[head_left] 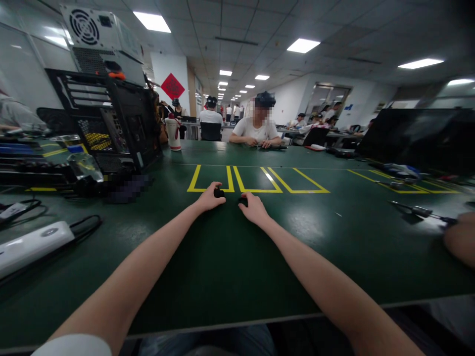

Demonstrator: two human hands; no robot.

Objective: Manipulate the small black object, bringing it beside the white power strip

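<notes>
Holds a small black rounded object [220, 193] in the left hand [211, 197], with fingers partly curled. Grips a second small black piece [243, 201] in the right hand [255, 207], also half closed. Has both over the smooth dark green worktop [208, 267], near the yellow tape outlines [260, 191]; cannot tell if touching it.

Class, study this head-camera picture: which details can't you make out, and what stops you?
Head view: the left grip partly hides the black piece it holds, so its full shape is unclear.
Head view: the right grip partly hides the dark item it holds; its kind is unclear.
Head view: the left edge cuts off the white device.
Head view: any marking on the red sign is too small and blurred to read.
</notes>
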